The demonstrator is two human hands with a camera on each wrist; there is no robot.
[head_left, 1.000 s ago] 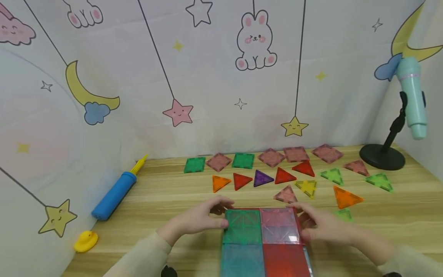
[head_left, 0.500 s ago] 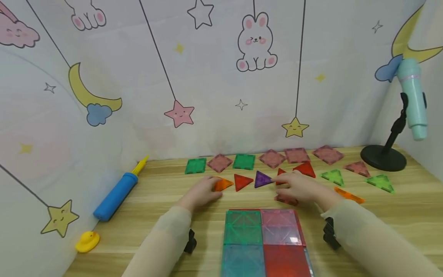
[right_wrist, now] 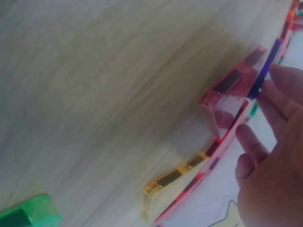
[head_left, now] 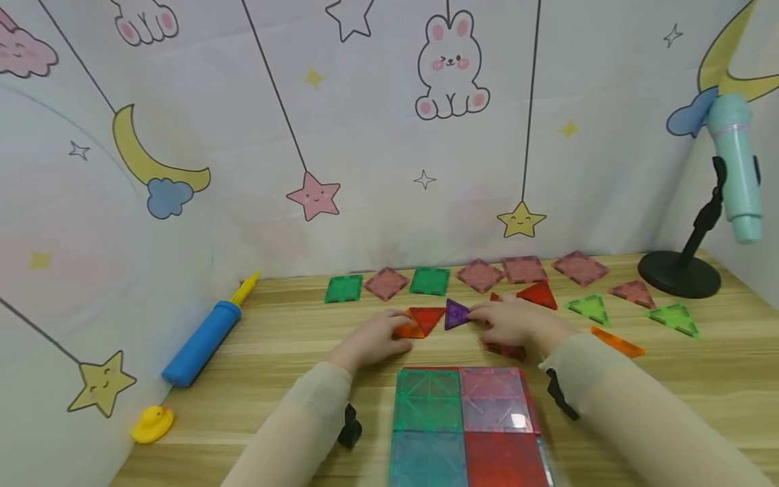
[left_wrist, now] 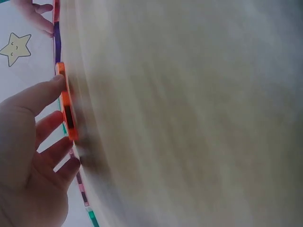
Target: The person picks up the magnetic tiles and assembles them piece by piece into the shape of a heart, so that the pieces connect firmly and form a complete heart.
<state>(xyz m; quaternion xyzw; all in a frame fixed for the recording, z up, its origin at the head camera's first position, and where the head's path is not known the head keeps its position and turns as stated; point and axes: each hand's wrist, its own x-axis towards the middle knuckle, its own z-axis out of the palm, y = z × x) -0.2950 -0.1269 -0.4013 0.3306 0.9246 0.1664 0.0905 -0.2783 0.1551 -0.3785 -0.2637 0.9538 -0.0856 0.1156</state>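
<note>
My left hand [head_left: 379, 336] pinches an orange triangle magnetic tile [left_wrist: 67, 106] between thumb and fingers, low over the tabletop. In the head view, that tile meets a red triangle tile [head_left: 428, 318]. To the right, my right hand [head_left: 517, 322] has its thumb and fingertips at the edge of a purple triangle tile [right_wrist: 266, 66], pinching it. Under and beside this hand lie a pink triangle tile [right_wrist: 232, 90] and a yellow triangle tile [right_wrist: 175, 177], mostly hidden in the head view. A small gap separates the red and purple tiles.
Large square tiles [head_left: 429, 399] in green, pink, blue and red lie near the front. Green and pink squares [head_left: 430, 281] line the back. More triangles [head_left: 589, 309] lie right, below a microphone stand [head_left: 679, 274]. A blue pump [head_left: 203, 343] and yellow duck [head_left: 152, 424] sit left.
Both hands left the large squares and reached forward to the triangles. The orange tile moved right against the red one, which turned; the purple tile shifted slightly left.
</note>
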